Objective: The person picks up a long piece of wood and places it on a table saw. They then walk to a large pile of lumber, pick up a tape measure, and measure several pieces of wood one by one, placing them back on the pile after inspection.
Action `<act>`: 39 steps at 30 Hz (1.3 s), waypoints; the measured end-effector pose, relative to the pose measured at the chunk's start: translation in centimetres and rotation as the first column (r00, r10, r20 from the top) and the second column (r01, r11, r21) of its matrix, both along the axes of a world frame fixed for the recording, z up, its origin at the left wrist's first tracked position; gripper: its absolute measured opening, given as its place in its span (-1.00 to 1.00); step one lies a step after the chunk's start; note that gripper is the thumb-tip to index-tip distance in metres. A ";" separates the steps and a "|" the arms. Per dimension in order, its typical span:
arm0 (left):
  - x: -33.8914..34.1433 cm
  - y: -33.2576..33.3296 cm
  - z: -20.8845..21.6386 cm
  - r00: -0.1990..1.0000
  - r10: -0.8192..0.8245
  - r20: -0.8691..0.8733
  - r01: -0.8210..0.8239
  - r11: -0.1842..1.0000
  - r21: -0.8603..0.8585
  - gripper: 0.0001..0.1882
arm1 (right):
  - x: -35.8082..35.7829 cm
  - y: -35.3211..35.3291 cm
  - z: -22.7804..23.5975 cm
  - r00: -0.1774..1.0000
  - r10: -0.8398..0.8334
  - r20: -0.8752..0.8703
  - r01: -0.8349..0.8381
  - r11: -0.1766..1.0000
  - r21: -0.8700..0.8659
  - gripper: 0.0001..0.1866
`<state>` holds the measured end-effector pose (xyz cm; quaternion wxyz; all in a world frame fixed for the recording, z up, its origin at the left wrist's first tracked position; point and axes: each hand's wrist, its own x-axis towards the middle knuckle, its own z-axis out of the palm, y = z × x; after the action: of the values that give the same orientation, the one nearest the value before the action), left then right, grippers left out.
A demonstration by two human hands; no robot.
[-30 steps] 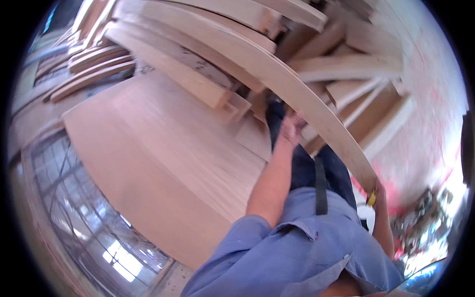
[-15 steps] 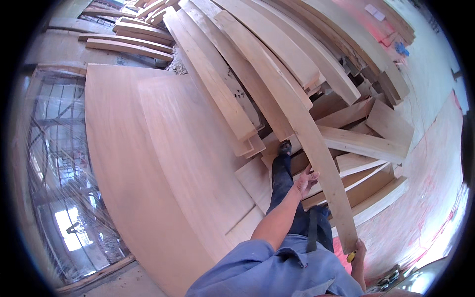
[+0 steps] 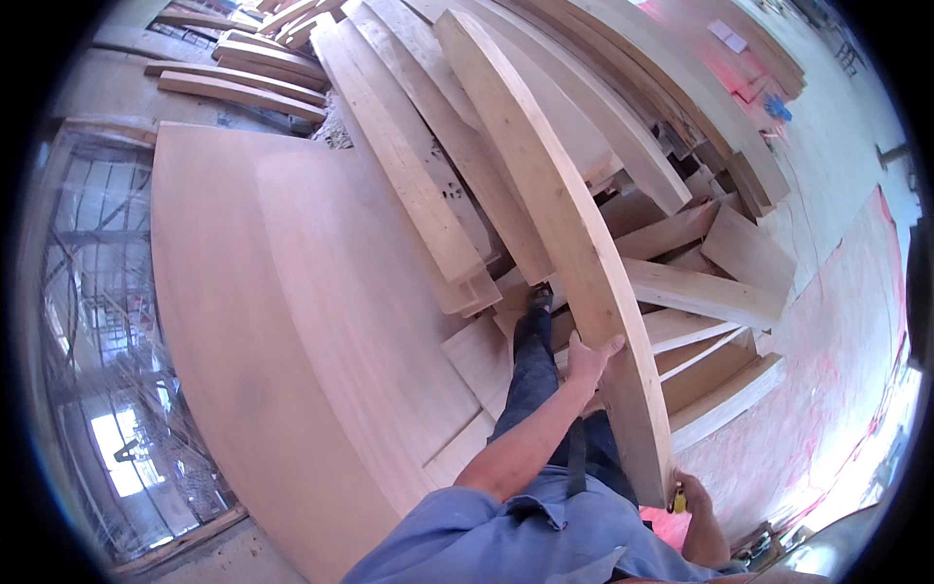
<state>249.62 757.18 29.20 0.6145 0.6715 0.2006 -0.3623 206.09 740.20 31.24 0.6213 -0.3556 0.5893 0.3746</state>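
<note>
A long, thick wooden plank (image 3: 584, 224) slants up and away in front of me, its wide face and one edge both showing. My left hand (image 3: 590, 362) is closed on the plank's left edge, the thumb lying across that edge. At the near end, my right hand (image 3: 697, 500) holds the plank's corner; its fingers are partly hidden. A small yellow object (image 3: 678, 500) sits in that same hand, too covered to name. Beneath the plank lie shorter wood pieces (image 3: 705, 280), crossing one another at angles.
Long boards (image 3: 404, 156) are stacked beyond the plank. Large, pale wooden sheets (image 3: 292, 321) lie to my left, beside a glossy plastic-covered panel (image 3: 126, 321). Off to the right, a blue item (image 3: 776, 107) rests near pink-red sheeting (image 3: 725, 63). My foot (image 3: 541, 294) stands among the wood.
The plank has rolled onto a tilt, so its edge now shows beside its wide face. Its near end and both hands have shifted slightly left in the view.
</note>
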 end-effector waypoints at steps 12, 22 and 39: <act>0.8 0.1 0.5 0.976 -0.114 -0.188 0.063 0.963 -0.261 -0.34 | 1.7 -1.5 -4.3 0.970 0.187 -0.154 -0.145 0.957 0.249 -0.46; 0.7 1.4 -1.1 0.937 -0.140 -0.319 0.027 0.942 -0.336 -0.19 | 0.0 3.4 2.8 0.914 -0.336 0.228 0.357 0.932 -0.058 -0.58; -2.2 -0.1 -4.0 0.959 -0.030 -0.281 -0.092 0.908 -0.409 -0.31 | -3.0 5.3 -2.8 0.933 -0.172 0.317 0.336 0.735 -0.589 -0.43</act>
<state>247.46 757.10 25.18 0.7149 0.4630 0.2142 -0.4782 203.11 745.48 28.46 0.5770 -0.5022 0.6439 0.0188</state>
